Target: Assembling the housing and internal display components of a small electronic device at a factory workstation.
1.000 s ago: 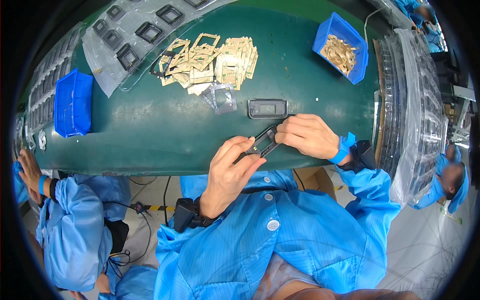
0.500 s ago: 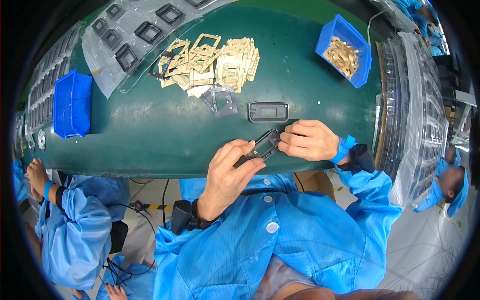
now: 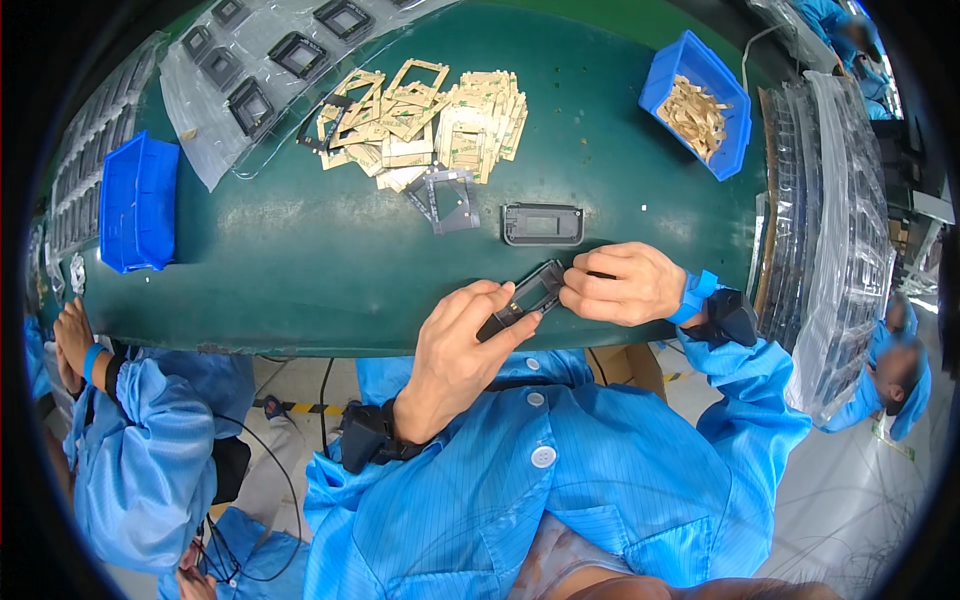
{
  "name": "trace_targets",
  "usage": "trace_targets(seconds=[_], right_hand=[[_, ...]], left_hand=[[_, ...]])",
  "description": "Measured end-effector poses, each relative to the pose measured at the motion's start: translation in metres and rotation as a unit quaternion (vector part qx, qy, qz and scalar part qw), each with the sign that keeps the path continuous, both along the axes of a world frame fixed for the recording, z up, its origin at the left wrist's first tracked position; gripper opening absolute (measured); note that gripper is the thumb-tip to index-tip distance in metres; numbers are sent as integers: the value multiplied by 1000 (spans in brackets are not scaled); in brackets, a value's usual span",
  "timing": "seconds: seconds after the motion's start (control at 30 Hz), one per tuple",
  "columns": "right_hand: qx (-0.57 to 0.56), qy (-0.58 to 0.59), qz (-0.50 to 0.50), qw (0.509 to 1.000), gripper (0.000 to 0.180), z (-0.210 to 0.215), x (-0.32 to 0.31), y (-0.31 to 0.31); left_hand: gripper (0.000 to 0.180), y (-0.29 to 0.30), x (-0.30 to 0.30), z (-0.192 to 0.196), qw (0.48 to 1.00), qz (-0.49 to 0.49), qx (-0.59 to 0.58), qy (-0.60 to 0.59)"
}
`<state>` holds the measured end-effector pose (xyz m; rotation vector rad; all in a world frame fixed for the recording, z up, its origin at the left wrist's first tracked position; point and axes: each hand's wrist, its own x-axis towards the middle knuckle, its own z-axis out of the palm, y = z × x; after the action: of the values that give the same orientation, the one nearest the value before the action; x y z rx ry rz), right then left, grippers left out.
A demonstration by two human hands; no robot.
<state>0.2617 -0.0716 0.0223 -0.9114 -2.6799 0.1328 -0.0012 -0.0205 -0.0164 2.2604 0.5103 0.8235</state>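
My left hand (image 3: 462, 345) grips a black rectangular plastic frame (image 3: 537, 290) between thumb and fingers, tilted with its far end up to the right. At that right end my right hand (image 3: 622, 284) has its fingers pinched together against the frame's edge; whether a small piece sits between the fingertips is hidden. Just beyond my hands a second dark plastic frame (image 3: 543, 239) lies flat on the green table (image 3: 330, 285). Left of it are thin grey frame sheets (image 3: 455, 215), beside a pile of tan adhesive frames (image 3: 470, 125).
A blue bin (image 3: 735, 110) of tan strips (image 3: 693, 112) stands far right, another blue bin (image 3: 140, 205) far left. Black frames (image 3: 298, 55) lie on plastic sheeting at the back left. Stacked wrapped trays (image 3: 835, 230) line the right edge. A co-worker's hand (image 3: 75, 340) is at left.
The whole view has shifted slightly. My hands keep their hold on the frame with hardly any movement. At lower left, a co-worker's hands have moved.
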Motion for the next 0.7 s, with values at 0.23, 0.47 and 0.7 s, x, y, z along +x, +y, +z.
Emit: trace_targets(seconds=[0.23,0.47,0.7], right_hand=[[0,-8,18,1000,31,-1,2,2],[-4,-16,25,1000,30,2,2,5],[-1,-25,34,999,30,1,3,6]], left_hand=[[31,-1,0,0,999,-6,30,11],[33,-3,0,-3,998,1,62,16],[34,-2,1,-1,999,7,48,20]])
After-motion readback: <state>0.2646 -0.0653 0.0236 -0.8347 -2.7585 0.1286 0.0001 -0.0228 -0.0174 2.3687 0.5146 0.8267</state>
